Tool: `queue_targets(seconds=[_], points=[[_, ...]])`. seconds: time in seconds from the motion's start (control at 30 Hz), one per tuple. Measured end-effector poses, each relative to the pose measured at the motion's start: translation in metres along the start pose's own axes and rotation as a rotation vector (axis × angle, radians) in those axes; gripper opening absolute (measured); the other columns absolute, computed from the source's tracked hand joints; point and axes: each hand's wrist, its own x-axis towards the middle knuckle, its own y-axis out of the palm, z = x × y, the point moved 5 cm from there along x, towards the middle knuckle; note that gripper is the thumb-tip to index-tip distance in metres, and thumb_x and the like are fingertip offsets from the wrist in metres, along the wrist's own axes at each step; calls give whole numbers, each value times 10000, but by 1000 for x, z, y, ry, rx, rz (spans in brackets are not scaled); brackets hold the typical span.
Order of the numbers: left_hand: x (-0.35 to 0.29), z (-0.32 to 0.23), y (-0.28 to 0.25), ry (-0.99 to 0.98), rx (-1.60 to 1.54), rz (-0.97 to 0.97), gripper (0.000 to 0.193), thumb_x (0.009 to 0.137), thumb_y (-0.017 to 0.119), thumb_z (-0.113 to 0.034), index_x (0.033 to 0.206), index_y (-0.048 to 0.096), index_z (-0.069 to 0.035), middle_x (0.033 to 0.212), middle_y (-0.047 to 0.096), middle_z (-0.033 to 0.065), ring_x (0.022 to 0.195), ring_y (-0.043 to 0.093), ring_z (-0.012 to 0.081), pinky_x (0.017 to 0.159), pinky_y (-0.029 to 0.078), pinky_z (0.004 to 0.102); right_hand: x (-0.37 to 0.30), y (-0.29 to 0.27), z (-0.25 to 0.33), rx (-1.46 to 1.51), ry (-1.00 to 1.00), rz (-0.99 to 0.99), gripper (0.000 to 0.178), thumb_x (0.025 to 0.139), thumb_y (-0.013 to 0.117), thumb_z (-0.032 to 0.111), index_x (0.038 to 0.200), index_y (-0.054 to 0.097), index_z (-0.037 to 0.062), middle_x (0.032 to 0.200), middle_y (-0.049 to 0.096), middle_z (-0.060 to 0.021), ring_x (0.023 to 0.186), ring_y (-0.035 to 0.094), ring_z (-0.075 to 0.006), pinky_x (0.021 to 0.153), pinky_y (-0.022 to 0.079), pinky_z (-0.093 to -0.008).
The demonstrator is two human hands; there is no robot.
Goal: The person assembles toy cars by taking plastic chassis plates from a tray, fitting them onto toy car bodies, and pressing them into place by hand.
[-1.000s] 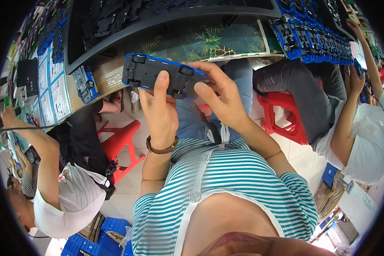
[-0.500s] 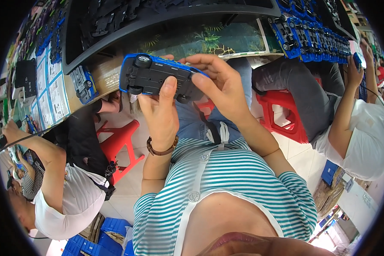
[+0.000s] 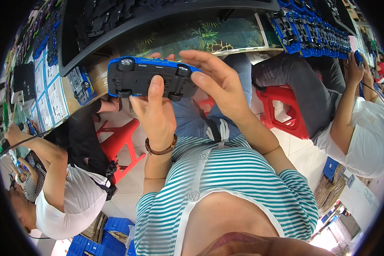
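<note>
A blue toy car [image 3: 136,81] is held underside up toward me, its black chassis and wheels showing. My left hand [image 3: 155,113] grips it from below, the thumb pressed on the chassis and the fingers behind the body. At the car's right end my right hand [image 3: 222,85] has its thumb against the tip, with its fingers curled over the far side. The blue body's top faces away and is mostly hidden. On the table edge to the left lies another blue toy car [image 3: 81,85], also with its underside showing.
A large black tray [image 3: 170,18] of dark plastic parts stands ahead. Rows of upturned blue cars [image 3: 305,36] are at the far right. People sit on either side, on red stools [image 3: 281,109]. Blue bins [image 3: 87,246] stand on the floor at lower left.
The toy car has shifted left in my hands and turned slightly, so its right-end wheels show more. My left hand moved left with it; my right thumb stays near its end.
</note>
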Motion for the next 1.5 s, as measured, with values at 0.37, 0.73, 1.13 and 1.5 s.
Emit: queue_targets(seconds=[0.37,0.73,1.13,1.5], points=[[-1,5,-4,-29,-14,-15,497,906,545,-69,1351,327,-22,1267,488,203,1115,563,357,939,483,432,-11,-2,-3,-33,157,-50,403,919,561,123,1290,494,-21,1091,611,-85,762,569,-57,635,457,-185],[-3,11,-1,87,79,-65,474,887,545,-88,1309,356,16,1218,508,190,1043,590,338,891,504,423,-5,-4,-13,150,104,-126,344,900,576,85,1225,542,-21,1073,626,-84,891,595,-94,767,495,-231],[-4,10,-5,-9,152,28,426,929,530,-79,1320,376,-9,1238,517,168,1149,545,335,958,467,401,-8,-5,-20,244,236,-100,321,891,606,78,1183,512,-16,1146,577,-82,1062,534,-134,942,419,-285],[3,-9,-19,-95,-97,-38,334,916,540,-67,1244,477,-65,1146,587,39,1061,561,147,895,458,324,-7,2,-7,163,203,-140,369,878,631,105,1205,493,5,1111,568,-69,1005,561,-114,852,469,-255]])
